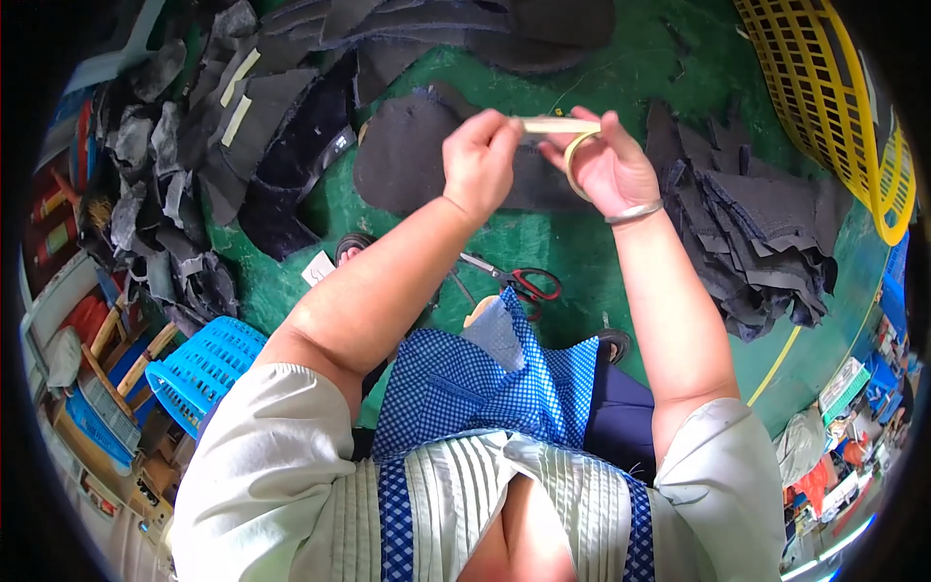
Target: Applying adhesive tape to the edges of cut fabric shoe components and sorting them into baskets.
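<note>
One blue plastic basket (207,371) stands near the left edge of the green floor (572,238); from my feed I can't tell what it holds. Beyond it, charcoal fabric pieces (276,116) carry two pale tape strips (236,121). The left forearm slants up and rightward, and I see the left hand (482,160) pinching one end of a pale masking-tape strip (561,126) between thumb and forefinger. That strip hangs above the middle of the floor, nearly level, its long axis running left to right. Its other end meets the right hand (621,175), palm turned inward, fingers bent loosely about the tape roll (569,167); that forearm leans up and leftward. Rightward lies a dark fabric pile (747,223). At the floor's far right corner a yellow lattice basket (810,82) tilts, its contents unclear to me.
</note>
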The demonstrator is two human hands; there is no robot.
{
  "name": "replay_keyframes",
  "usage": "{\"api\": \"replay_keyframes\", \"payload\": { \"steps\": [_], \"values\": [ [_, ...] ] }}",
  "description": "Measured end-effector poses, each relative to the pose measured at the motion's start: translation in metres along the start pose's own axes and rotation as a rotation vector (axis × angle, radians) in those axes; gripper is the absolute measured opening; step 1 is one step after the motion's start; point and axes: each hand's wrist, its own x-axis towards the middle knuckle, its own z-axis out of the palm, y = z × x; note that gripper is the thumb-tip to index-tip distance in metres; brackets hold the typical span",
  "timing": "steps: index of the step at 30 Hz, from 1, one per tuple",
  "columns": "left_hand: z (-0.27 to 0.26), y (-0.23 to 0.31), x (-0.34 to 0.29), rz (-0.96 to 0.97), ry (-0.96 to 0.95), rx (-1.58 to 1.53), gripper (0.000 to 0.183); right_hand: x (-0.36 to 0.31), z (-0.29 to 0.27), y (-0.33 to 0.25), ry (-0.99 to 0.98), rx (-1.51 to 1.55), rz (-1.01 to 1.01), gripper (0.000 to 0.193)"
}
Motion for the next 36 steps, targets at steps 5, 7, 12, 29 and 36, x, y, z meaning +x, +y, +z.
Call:
{"api": "replay_keyframes", "payload": {
  "steps": [5,7,12,29,36],
  "values": [
    [-0.011,-0.017,0.004,0.084,-0.033,0.361,0.018,-0.008,-0.037,-0.024,0.108,-1.773,-1.029,0.040],
    [-0.019,-0.034,0.000,0.157,-0.067,0.598,0.020,-0.018,-0.064,-0.030,0.082,-2.130,-0.678,0.028],
    [-0.016,-0.061,-0.003,0.211,-0.005,0.868,0.015,-0.004,-0.059,-0.010,0.117,-1.805,-0.620,0.032],
    [-0.029,-0.079,-0.013,0.530,-0.719,1.262,0.071,0.042,-0.009,-0.038,-0.214,-2.697,0.737,0.038],
    [-0.043,0.020,0.016,0.144,-0.805,1.096,0.036,-0.058,0.053,-0.098,-0.164,-2.254,-0.774,0.026]
  ]
}}
